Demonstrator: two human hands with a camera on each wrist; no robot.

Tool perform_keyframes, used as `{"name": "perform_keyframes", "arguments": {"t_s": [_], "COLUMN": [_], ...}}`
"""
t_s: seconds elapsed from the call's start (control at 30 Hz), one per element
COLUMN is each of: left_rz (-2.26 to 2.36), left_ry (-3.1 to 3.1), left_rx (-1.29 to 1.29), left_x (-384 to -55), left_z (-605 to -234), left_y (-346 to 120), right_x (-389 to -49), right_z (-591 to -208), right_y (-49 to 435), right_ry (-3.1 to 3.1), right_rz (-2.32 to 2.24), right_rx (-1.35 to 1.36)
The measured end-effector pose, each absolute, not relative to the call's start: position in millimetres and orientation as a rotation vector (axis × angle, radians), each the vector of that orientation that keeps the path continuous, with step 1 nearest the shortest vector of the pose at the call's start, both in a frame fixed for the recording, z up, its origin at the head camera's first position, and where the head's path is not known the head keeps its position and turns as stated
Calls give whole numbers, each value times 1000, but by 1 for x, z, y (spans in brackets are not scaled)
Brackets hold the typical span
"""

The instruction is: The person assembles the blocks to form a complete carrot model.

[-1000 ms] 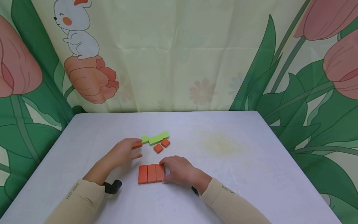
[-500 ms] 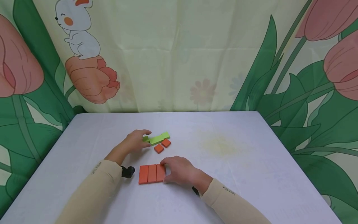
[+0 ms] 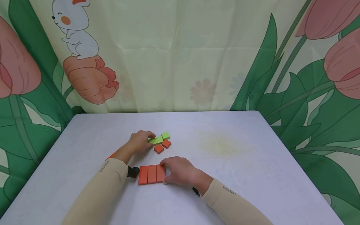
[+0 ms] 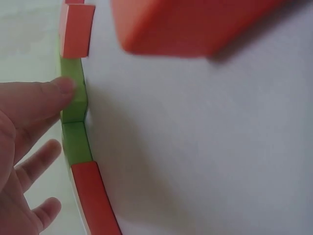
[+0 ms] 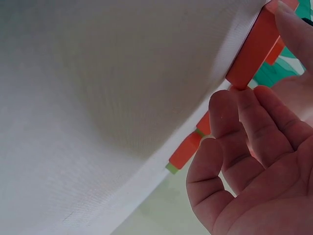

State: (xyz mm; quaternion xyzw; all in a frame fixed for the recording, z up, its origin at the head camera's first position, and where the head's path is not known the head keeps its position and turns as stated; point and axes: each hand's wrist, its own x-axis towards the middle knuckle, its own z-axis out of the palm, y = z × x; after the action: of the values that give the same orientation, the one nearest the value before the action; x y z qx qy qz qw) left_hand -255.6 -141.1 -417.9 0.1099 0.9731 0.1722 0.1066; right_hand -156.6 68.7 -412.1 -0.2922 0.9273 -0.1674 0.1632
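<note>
My left hand (image 3: pixel 139 142) pinches a long green block (image 3: pixel 156 141) at the back of the group, its thumb on the block's near face (image 4: pixel 73 93). A shorter green block (image 4: pixel 77 142) and a red block (image 4: pixel 98 196) line up beside it in the left wrist view. A small green block (image 3: pixel 165 135) touches the long one's right end, and two small orange-red blocks (image 3: pixel 158 149) lie in front. My right hand (image 3: pixel 180 170) grips the rightmost red block (image 3: pixel 161 173) of a flat row of three, thumb at its near end, fingers at its far end.
The white-covered table (image 3: pixel 225 190) extends on both sides of the blocks. A printed curtain (image 3: pixel 174 62) hangs behind its far edge. Part of a red block (image 3: pixel 112 154) shows left of my left wrist. A black wrist camera (image 3: pixel 133 172) sits close to the red row.
My left hand leaves the red block at the left and moves right and away, past the short green block, to the long green one. My right hand stays on the red row.
</note>
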Motion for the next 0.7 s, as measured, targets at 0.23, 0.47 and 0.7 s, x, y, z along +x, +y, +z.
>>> {"name": "perform_keyframes", "arguments": {"t_s": [0.23, 0.47, 0.7], "left_rz": [473, 479, 434], "left_ry": [2899, 2902, 2879], "left_rx": [363, 310, 320], "left_x": [-247, -238, -228], "left_z": [-417, -415, -412], "left_y": [-151, -161, -167], "right_x": [-157, -157, -157], "right_z": [-411, -410, -412], "right_y": [68, 67, 67], "right_ry": [2642, 2643, 2642], "right_rz": [-474, -467, -469], "right_rx": [-835, -838, -831]}}
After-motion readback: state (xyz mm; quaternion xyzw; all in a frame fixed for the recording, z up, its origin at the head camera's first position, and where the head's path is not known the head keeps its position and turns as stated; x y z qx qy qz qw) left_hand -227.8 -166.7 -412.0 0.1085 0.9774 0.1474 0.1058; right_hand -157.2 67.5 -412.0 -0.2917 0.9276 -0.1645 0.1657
